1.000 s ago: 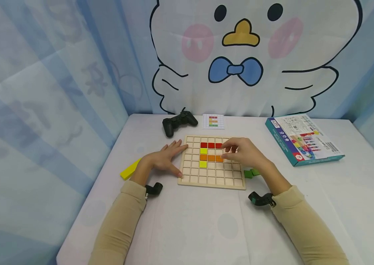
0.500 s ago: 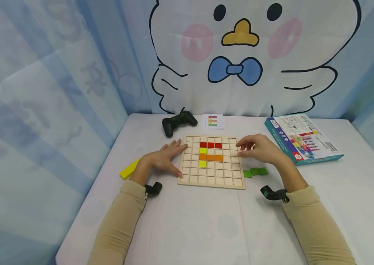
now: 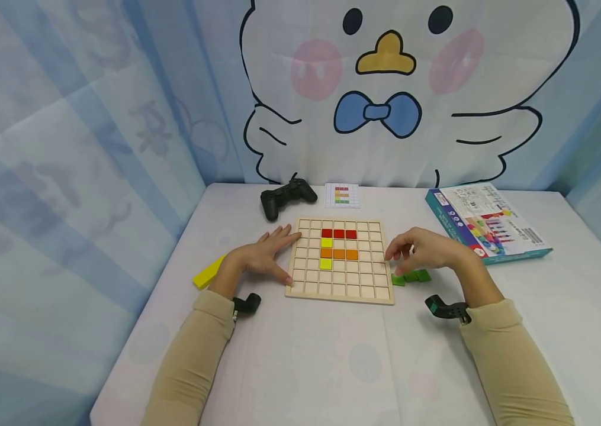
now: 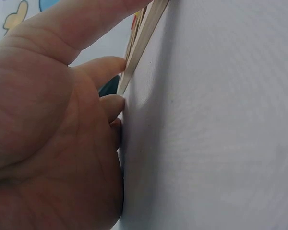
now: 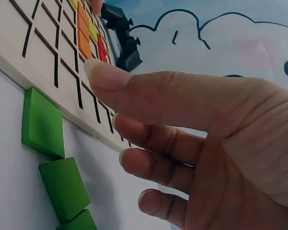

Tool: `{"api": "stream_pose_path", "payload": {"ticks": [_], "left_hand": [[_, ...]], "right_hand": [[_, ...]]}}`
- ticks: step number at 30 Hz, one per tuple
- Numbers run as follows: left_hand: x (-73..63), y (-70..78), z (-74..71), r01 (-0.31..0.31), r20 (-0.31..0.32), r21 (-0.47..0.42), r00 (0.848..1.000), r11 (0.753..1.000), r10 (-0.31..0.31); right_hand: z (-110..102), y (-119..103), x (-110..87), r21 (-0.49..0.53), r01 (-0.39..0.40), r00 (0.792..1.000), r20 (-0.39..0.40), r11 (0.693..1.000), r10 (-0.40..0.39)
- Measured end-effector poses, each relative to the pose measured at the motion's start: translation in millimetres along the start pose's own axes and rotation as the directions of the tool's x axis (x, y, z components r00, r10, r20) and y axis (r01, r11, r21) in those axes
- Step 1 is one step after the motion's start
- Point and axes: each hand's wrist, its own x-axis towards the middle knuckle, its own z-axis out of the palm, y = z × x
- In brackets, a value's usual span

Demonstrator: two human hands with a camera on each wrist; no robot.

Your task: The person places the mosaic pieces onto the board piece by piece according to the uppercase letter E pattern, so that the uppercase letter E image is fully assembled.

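Note:
A wooden grid board [image 3: 353, 285] lies mid-table. Set in its cells are a row of red tiles [image 3: 339, 234], a row of orange tiles [image 3: 339, 254] and two yellow tiles [image 3: 326, 264]. My left hand [image 3: 263, 257] rests spread at the board's left edge, thumb and fingers touching the frame. Off the right edge, my right hand [image 3: 425, 248] hovers with loosely bent fingers and nothing between them. Just below it lie three green tiles [image 3: 411, 276] in a line; in the right wrist view the nearest green tile [image 5: 43, 124] sits against the board's frame.
A black game controller [image 3: 288, 197] and a small printed pattern card [image 3: 343, 195] lie behind the board. At the back right is a flat teal box [image 3: 492, 225]. A long yellow block [image 3: 208, 273] lies beside my left wrist. A printed curtain [image 3: 300, 142] hangs behind the table.
My right hand has moved from over the board's orange row out past the right edge, then down toward the green tiles. The left hand and board stay in place.

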Motion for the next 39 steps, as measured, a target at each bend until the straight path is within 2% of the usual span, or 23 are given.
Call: {"api": "stream_pose_path", "payload": {"ticks": [4,16,31,39], "left_hand": [[1.0,-0.5,0.0,-0.007,0.002,0.002,1.000,1.000,0.007],[0.0,1.0,-0.7,-0.007,0.009,0.001,1.000,1.000,0.007],[1.0,-0.9,-0.1,-0.010,0.006,0.005,1.000,1.000,0.010],[0.2,0.4,-0.8,-0.007,0.006,-0.003,1.000,1.000,0.007]], "right_hand": [[1.4,3.6,2.3,-0.010,-0.009,0.998,0.059,1.000,0.009],[7.7,5.3,4.7,0.030,-0.022,0.989,0.150,0.999,0.017],[9.8,4.2,6.6,-0.007,-0.028,0.995,0.095,1.000,0.028],[9.4,3.3,5.5,-0.021,-0.044,0.993,0.105,0.999,0.046]]}}
